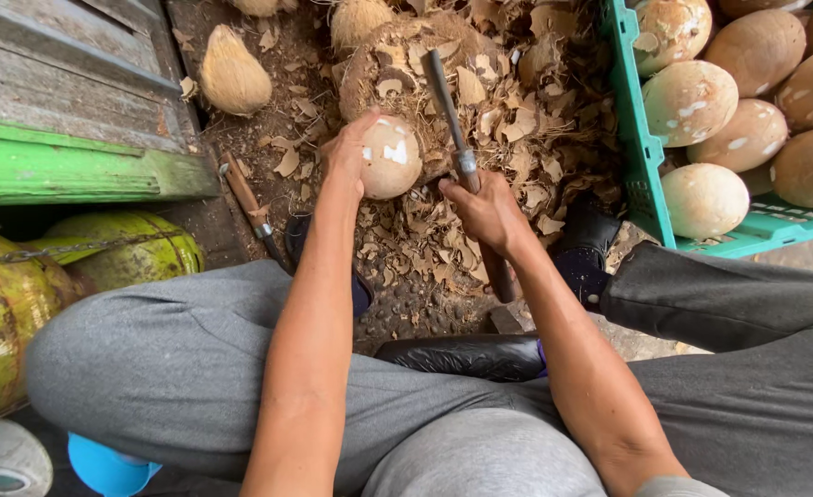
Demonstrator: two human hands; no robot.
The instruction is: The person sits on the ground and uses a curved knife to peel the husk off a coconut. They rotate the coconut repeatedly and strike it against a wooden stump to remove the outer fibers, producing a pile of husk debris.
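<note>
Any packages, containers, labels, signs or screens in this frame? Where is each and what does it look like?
No labels, signs or screens.
Green plastic crate: upper right, lattice walls, holding peeled pale-brown coconuts.
Yellow-green drums: lower left, rounded, a chain across them.
Left hand steadies a coconut; right hand grips a chopping blade.

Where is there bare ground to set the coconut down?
Barest: the dirt strip between the green plank and the husk chips, beside a spare knife. Crowded: the chips under the left hand, its coconut, and the right hand's blade; the green crate is full.
</note>
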